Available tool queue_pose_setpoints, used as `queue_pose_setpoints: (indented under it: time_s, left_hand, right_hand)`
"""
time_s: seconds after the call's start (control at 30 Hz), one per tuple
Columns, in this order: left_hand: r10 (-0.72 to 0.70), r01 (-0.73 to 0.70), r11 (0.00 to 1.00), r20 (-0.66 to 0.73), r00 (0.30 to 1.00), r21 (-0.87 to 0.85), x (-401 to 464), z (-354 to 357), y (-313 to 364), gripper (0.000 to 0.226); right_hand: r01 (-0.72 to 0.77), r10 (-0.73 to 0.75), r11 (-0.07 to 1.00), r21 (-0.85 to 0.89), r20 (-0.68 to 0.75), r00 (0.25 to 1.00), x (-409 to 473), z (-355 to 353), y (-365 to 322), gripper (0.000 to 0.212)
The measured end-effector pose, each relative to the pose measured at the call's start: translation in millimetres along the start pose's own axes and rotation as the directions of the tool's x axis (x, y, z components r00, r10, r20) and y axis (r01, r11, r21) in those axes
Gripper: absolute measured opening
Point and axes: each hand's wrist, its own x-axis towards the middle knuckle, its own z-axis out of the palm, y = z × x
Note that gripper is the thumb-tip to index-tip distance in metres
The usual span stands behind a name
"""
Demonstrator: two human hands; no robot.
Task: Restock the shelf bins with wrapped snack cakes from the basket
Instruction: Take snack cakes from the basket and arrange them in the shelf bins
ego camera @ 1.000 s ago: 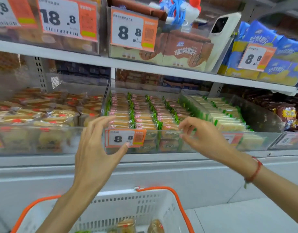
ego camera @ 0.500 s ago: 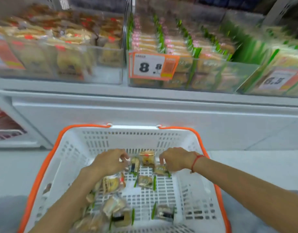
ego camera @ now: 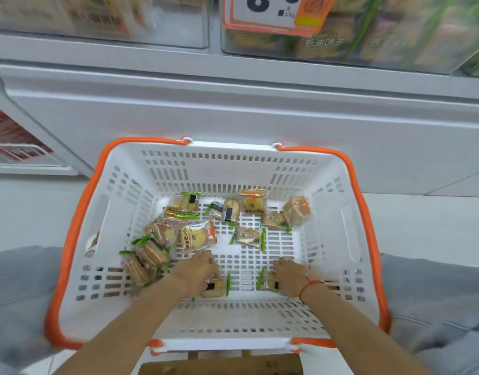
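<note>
Shelf bins (ego camera: pixel 341 41) run above us, beyond the white basket (ego camera: pixel 349 239) our hands reach into. Our left hand (ego camera: pixel 197 274) curls over a green-edged wrapped cake (ego camera: pixel 215 288); our right hand (ego camera: pixel 291 278) grips another packet (ego camera: pixel 269 282). More snack cakes (ego camera: pixel 197 235) lie scattered beyond both.
</note>
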Motion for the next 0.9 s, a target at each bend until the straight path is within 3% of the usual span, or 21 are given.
queue_pose_setpoints:
  time_s: [0.07,0.17,0.23,0.3,0.37,0.5,0.73,0.8,0.9]
  left_hand:
    - [-0.003,0.005,0.999,-0.036,0.999,0.044,-1,5,3,0.047]
    - [-0.019,0.022,0.999,-0.064,0.998,0.035,-1,10,5,0.047]
    - [-0.020,0.019,1.000,-0.056,0.998,-0.013,2,9,4,0.042]
    - [-0.022,0.022,0.994,-0.005,1.000,-0.104,2,3,5,0.037]
    - [-0.014,0.016,0.979,0.013,1.000,-0.201,1,-11,9,0.034]
    - [-0.032,-0.055,0.923,-0.221,0.975,-0.380,-9,-62,27,0.033]
    - [0.043,-0.211,0.949,-0.565,0.824,-0.236,-44,-160,43,0.053]
    - [0.054,-0.266,0.939,-0.670,0.741,-0.218,-55,-178,52,0.044]
    - [0.099,-0.383,0.908,-0.801,0.591,-0.171,-70,-197,66,0.029]
  right_hand:
    - [0.021,-0.022,0.999,0.039,0.005,1.000,1,-1,-5,0.038]
    - [0.025,-0.025,0.999,0.047,0.009,1.000,-2,-1,-11,0.050]
    - [0.048,-0.050,0.996,0.078,0.019,0.999,-4,-3,-10,0.043]
    - [0.079,-0.084,0.990,0.112,0.038,0.996,-8,-10,-6,0.022]
    - [0.102,-0.106,0.985,0.140,0.020,0.994,-13,-21,-4,0.023]
    - [0.125,-0.097,0.944,0.305,-0.105,0.990,-18,-56,0,0.033]
    - [0.272,-0.132,0.690,0.671,-0.252,0.959,-78,-181,17,0.032]
    - [0.296,-0.131,0.571,0.766,-0.270,0.954,-106,-208,25,0.031]
    - [0.342,-0.176,0.385,0.857,-0.296,0.939,-144,-231,38,0.013]
